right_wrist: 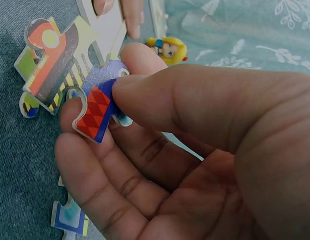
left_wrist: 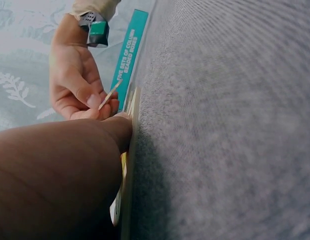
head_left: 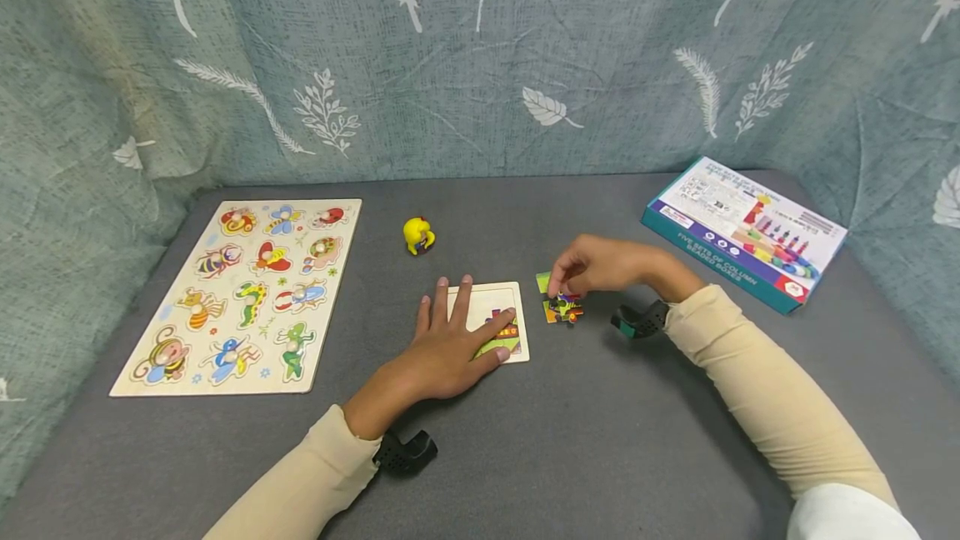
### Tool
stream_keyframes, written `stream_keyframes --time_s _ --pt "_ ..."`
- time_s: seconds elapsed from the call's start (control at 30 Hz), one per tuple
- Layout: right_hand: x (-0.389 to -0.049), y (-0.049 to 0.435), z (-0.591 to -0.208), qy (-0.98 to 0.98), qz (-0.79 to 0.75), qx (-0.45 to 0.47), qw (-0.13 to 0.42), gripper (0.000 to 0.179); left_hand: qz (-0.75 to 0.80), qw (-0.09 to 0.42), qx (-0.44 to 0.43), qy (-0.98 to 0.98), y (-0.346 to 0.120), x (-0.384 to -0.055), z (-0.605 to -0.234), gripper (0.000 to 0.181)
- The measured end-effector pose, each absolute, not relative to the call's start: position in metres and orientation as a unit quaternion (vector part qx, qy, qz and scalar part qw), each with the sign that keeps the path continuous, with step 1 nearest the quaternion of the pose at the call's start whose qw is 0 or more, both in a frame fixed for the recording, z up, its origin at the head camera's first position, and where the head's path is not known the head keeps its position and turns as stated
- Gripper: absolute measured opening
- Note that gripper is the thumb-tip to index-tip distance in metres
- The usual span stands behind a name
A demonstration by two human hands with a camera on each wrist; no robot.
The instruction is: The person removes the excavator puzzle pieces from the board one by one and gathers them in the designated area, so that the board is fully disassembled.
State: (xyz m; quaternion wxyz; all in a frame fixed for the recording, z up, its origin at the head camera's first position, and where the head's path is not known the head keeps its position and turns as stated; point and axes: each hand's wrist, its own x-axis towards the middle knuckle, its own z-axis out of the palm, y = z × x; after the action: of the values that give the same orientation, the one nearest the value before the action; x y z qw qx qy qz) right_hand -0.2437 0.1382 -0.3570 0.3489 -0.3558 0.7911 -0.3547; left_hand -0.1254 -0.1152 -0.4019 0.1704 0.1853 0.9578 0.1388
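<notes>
My left hand (head_left: 450,352) lies with spread fingers on a small wooden puzzle tray (head_left: 491,293), its thumb and index finger over the printed pieces at the tray's lower right. Just right of the tray, my right hand (head_left: 600,267) pinches a jigsaw piece (right_wrist: 97,107) between thumb and fingers. That piece has a blue part and red diamonds in the right wrist view. In the left wrist view it shows edge-on as a thin piece (left_wrist: 110,95). Beneath the right hand, other jigsaw pieces (head_left: 543,283) lie on the table, partly hidden.
A wooden peg board (head_left: 258,269) with insect pictures lies at the left. Behind the tray is a small yellow-haired figure (head_left: 417,233). A flat box (head_left: 742,232) of beaded columns lies at the back right, before a patterned curtain (head_left: 450,90).
</notes>
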Motion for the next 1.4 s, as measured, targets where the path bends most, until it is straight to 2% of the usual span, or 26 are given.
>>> stream_keyframes --time_s 0.87,1.4 --pt "-0.245 0.154 -0.356 0.816 -0.346 -0.316 0.339 0.018 0.137 0.168 0.185 0.959 -0.115 -0.126 -0.400 0.057" --pt "-0.242 0.158 -0.359 0.816 -0.338 -0.322 0.340 0.017 0.140 0.170 0.184 0.958 -0.114 -0.125 -0.400 0.056"
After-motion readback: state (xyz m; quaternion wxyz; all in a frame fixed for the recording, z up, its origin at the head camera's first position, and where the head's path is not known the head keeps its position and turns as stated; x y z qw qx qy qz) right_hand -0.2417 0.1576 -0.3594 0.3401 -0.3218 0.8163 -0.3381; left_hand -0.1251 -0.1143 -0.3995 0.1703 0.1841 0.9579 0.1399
